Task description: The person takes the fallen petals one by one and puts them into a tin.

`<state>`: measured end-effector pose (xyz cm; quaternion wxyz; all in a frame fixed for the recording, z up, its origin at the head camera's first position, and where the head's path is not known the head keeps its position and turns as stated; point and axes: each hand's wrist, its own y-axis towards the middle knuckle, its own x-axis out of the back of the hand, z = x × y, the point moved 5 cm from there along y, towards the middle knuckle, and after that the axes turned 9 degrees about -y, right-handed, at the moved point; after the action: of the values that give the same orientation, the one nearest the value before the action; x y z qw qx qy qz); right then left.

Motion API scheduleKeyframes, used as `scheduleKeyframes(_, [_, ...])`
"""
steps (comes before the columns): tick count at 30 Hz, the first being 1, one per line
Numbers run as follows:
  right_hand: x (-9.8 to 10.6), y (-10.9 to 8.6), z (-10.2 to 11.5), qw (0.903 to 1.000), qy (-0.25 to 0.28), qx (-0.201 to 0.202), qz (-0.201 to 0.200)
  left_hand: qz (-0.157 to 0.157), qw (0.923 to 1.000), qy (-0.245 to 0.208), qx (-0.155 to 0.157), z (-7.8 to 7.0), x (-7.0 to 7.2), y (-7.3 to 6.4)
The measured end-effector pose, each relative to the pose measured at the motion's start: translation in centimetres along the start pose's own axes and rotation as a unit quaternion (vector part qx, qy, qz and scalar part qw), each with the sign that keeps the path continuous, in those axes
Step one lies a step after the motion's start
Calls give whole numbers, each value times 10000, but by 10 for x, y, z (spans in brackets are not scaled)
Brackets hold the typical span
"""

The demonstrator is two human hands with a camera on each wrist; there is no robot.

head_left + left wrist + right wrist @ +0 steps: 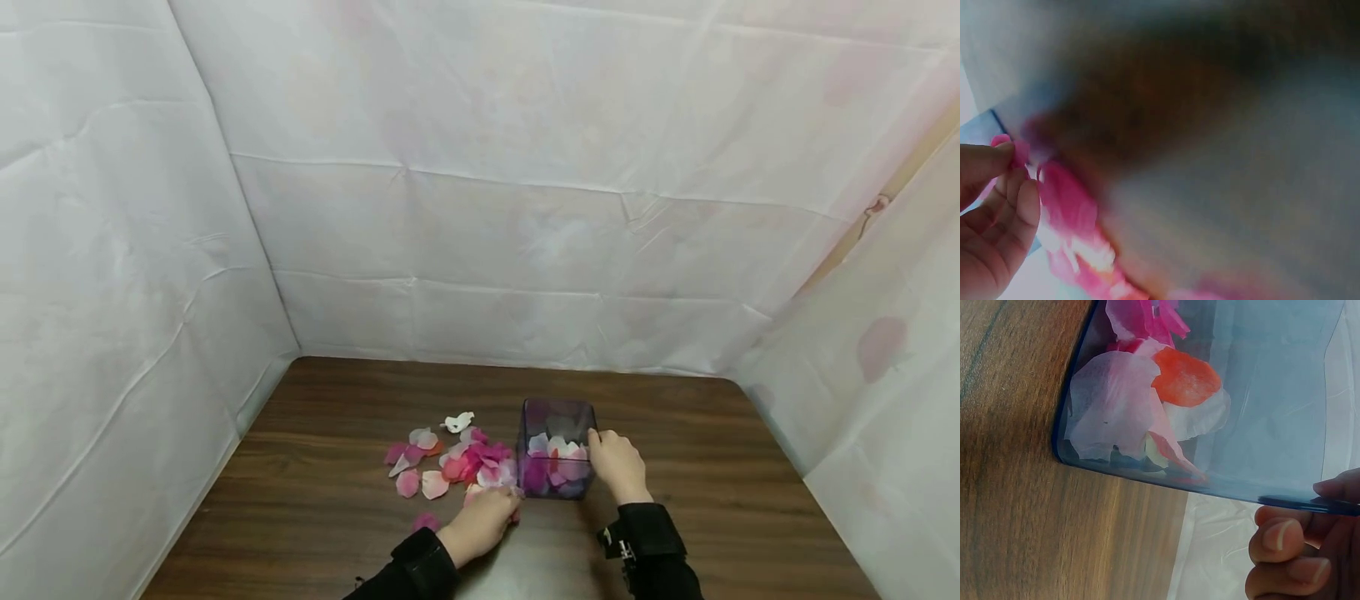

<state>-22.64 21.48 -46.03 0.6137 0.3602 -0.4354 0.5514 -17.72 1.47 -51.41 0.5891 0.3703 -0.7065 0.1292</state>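
Left: loose petals (pixel 457 468) lie on the wooden table (pixel 750 500), sparser at the far left, heaped toward the box; a white piece (pixel 458 422) sits at the heap's far side. Left hand (pixel 480 525) at the heap's near right end, thumb and fingertips pinching a pink petal (pixel 1020 152); whether more than one is caught, cannot tell. Judged: thin petals may cling, so a light edge pinch and a low, short path over the box's left wall should serve. Right of it: translucent purple box (pixel 540 412) stands upright, petals inside. Right hand (pixel 619 467) grips its right rim; gentle steadying should prevent sliding.
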Motion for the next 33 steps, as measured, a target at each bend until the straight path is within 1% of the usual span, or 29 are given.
scheduleKeyframes(2, [-2, -1, 0, 10000, 9, -13, 33, -212, 9997, 80, 19, 3, 6, 1])
scheduleKeyframes(3, [-3, -1, 0, 10000, 20, -18, 47, -370, 9992, 144, 23, 4, 11, 2])
scheduleKeyframes(5, [-4, -1, 0, 10000, 36, -24, 58, -803, 9965, 233, 9, 7, 23, 6])
scheduleKeyframes(7, [-4, 0, 1, 10000, 46, -22, 43, -1345, 9906, 239, -6, 10, 38, 12])
scheduleKeyframes(10, [-3, 1, 3, 10000, 55, -2, 9, -2151, 9763, 243, 37, 15, 63, 25])
scheduleKeyframes(12, [-2, 2, 4, 10000, 40, -3, -42, -2436, 9698, 98, 119, 17, 76, 35])
scheduleKeyframes(13, [-2, 2, 4, 10000, 33, -5, -52, -2483, 9685, 15, 168, 17, 81, 41])
scheduleKeyframes(14, [-3, 3, 5, 10000, 34, -14, -30, -2471, 9686, -130, 234, 17, 86, 46])
scheduleKeyframes(16, [-3, 3, 5, 10000, 14, -6, -47, -2335, 9711, -361, 341, 16, 89, 56])
scheduleKeyframes(19, [-4, 4, 6, 10000, 32, -21, 9, -2048, 9760, -616, 407, 9, 88, 70])
scheduleKeyframes(21, [-4, 4, 6, 10000, 28, -25, -26, -1870, 9800, -580, 360, 5, 83, 77])
scheduleKeyframes(23, [-4, 5, 6, 10000, 39, -27, -36, -1620, 9858, -329, 289, 1, 76, 82])
scheduleKeyframes(25, [-3, 5, 7, 10000, 31, -13, -61, -1321, 9909, 86, 241, -2, 68, 84])
scheduleKeyframes(28, [-3, 5, 8, 10000, 17, 14, -75, -922, 9938, 588, 217, -4, 63, 85])
scheduleKeyframes(29, [-3, 5, 8, 10000, 14, 14, -66, -854, 9941, 637, 225, -4, 63, 84])
scheduleKeyframes(30, [-3, 5, 8, 10000, -6, 3, -75, -851, 9942, 619, 234, -5, 65, 82])
scheduleKeyframes(32, [-3, 5, 7, 10000, -24, -1, -75, -905, 9944, 488, 235, -5, 69, 78])
scheduleKeyframes(33, [-4, 4, 6, 10000, -35, -7, -65, -985, 9942, 378, 219, -5, 70, 75])
